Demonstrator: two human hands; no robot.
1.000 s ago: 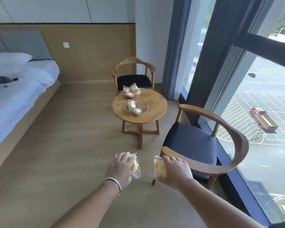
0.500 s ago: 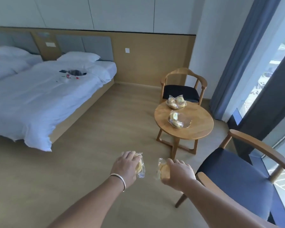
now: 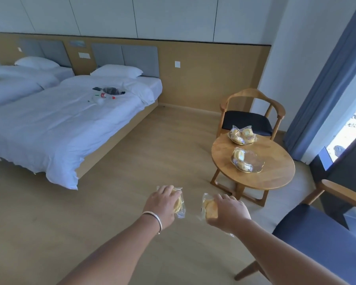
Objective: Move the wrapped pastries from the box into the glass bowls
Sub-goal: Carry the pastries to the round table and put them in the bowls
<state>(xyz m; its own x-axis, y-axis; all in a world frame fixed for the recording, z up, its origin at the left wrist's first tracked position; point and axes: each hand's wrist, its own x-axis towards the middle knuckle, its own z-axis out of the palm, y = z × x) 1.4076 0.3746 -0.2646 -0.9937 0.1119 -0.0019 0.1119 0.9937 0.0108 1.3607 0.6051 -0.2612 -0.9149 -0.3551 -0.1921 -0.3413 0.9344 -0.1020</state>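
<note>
Over the floor, your left hand (image 3: 162, 204) is clamped on one pastry (image 3: 179, 204), right hand (image 3: 227, 210) clamped on another (image 3: 207, 206). Both are well short of the table (image 3: 275, 173); near bowl (image 3: 253, 161) and far bowl (image 3: 243, 138) already hold pastries.

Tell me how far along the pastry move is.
Done: both glass bowls, the far bowl and the near bowl on the round table, already hold wrapped pastries. In hand: left hand and right hand each carry one pastry. Left: placing those two; the box is out of view.
</note>
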